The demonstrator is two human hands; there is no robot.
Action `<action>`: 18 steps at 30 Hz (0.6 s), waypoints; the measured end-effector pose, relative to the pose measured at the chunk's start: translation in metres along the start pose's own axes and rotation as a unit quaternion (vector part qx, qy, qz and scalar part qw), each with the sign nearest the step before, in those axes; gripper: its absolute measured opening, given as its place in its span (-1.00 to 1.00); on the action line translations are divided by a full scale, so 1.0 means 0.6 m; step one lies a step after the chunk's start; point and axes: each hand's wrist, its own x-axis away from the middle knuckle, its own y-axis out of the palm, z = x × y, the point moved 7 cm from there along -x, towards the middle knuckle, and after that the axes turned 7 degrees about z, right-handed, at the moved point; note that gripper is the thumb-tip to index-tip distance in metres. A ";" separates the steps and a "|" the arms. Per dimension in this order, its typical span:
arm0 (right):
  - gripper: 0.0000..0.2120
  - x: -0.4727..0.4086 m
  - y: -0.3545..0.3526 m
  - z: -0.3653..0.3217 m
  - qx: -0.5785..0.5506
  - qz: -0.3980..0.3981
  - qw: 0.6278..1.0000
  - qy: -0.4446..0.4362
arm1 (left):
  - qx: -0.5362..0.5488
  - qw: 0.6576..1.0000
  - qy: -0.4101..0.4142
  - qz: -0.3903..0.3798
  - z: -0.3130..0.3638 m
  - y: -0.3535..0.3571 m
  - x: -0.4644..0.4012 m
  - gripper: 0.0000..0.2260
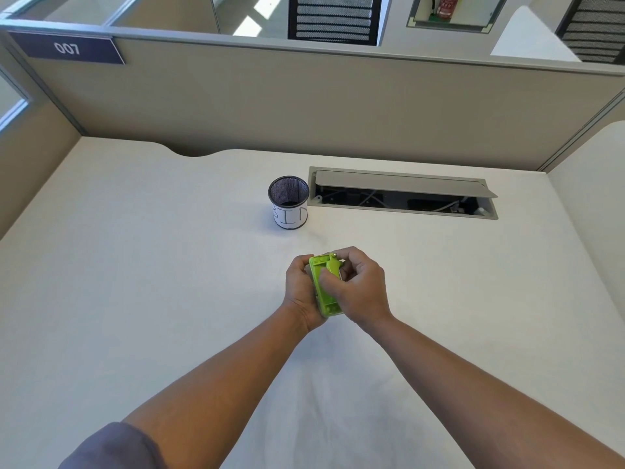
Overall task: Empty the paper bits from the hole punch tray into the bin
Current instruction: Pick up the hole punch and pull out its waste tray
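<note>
A lime-green hole punch (324, 292) is held above the middle of the white desk, turned so its flat underside faces up. My left hand (299, 292) cradles it from the left and beneath. My right hand (358, 286) grips it from the right, thumb pressed on the underside and fingers curled over its far end. The bin (288, 202), a small black mesh cup with a white label reading BIN, stands upright on the desk beyond the hands and slightly to the left. No paper bits are visible.
An open cable hatch (404, 192) with a raised grey flap sits in the desk right of the bin. A beige partition wall (304, 96) closes off the desk's far side and both ends. The desk (135, 265) is covered in white cloth.
</note>
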 end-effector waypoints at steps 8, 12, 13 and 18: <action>-0.78 -0.007 -0.005 0.006 -0.067 0.008 0.996 0.060 | -0.009 1.000 0.005 -0.010 0.007 0.000 -0.006 -0.61; -0.73 -0.012 -0.004 0.018 -0.139 -0.012 0.983 0.122 | -0.016 1.000 0.006 0.006 0.010 -0.006 -0.008 -0.59; -0.74 -0.013 -0.003 0.021 -0.164 -0.017 0.976 0.144 | -0.010 1.000 0.008 0.010 0.011 -0.007 -0.008 -0.59; -0.77 -0.011 0.005 0.032 -0.282 -0.064 0.924 0.250 | 0.020 0.999 0.022 0.014 0.016 -0.010 -0.008 -0.62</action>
